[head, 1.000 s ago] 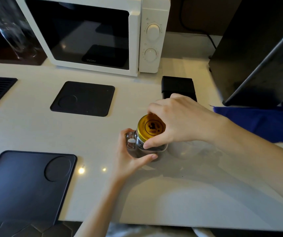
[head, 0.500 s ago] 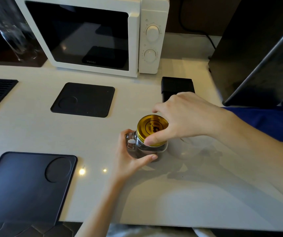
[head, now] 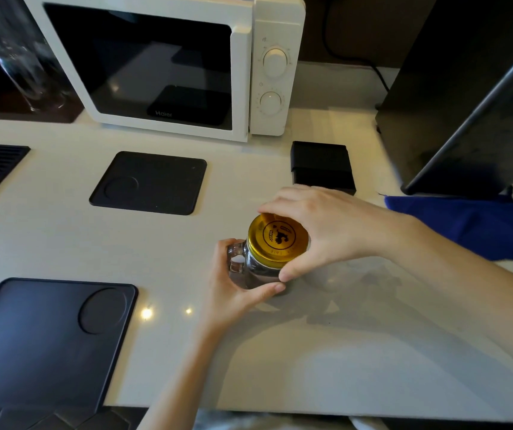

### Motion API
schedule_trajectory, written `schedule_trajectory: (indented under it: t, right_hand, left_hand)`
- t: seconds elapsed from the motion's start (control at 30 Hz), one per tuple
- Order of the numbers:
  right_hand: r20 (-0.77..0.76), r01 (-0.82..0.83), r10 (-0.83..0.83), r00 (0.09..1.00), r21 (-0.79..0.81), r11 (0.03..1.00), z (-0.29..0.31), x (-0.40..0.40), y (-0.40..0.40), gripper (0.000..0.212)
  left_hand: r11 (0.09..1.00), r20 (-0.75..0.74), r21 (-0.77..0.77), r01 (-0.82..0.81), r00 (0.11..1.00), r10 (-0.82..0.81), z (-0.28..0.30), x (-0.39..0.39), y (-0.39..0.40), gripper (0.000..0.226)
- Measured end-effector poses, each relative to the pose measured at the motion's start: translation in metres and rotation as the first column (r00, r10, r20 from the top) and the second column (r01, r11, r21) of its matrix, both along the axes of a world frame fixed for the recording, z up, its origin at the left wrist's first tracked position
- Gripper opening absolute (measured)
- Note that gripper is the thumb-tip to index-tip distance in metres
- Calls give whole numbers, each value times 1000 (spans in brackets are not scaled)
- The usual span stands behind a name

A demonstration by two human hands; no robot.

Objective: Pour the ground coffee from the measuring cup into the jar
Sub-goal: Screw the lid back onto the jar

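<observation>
Both hands clamp the jar (head: 258, 271).
Left hand (head: 233, 287) wraps its glass body; right hand (head: 320, 228) grips the gold lid (head: 276, 237), on the counter (head: 311, 352).

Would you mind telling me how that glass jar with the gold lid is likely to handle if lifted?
The glass jar is probably rigid, breakable and somewhat slippery. Its side handle, beside the left hand, should aid grip. The gold lid looks stiff metal.
</observation>
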State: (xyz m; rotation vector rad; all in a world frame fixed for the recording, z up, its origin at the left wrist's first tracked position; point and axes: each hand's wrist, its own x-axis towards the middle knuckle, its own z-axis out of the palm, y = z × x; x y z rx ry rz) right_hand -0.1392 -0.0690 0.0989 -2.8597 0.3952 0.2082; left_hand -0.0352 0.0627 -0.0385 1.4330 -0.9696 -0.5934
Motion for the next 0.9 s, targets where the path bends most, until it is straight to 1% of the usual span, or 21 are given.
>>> schedule_trajectory:
  t: [0.07,0.13,0.23,0.3,0.43,0.6,0.73,0.9]
  right_hand:
    - [88,40,-41,995,3,999,-8,-2,3,80]
    - [178,114,-115,977,18,993,-15,-3,8,75]
    - [292,209,-215,932,52,976,-23,-3,13,73]
    - [329,227,-238,914,72,971,-28,-2,13,72]
    - [351,216,-236,906,95,972,-31,0,7,72]
    - [346,252,-295,891,165,953,-30,10,-13,71]
    - [329,284,-332,884,185,941,-28,23,-36,73]
    - [341,308,-375,862,233,922,-27,38,-64,73]
  left_hand:
    - [1000,10,6,-3,1000,3,0,1,0,68]
    - [1000,11,12,-17,1000,17,0,2,-1,66]
    - [998,30,31,-59,998,59,1,4,-1,63]
    - [997,40,48,-68,997,66,0,5,-2,63]
    - [994,78,56,-89,993,85,-1,12,-11,63]
    - [991,111,81,-105,989,96,-1,24,-34,63]
    - [988,100,140,-63,994,49,0,40,-61,65]
    - [985,95,174,-22,995,6,3,58,-94,80]
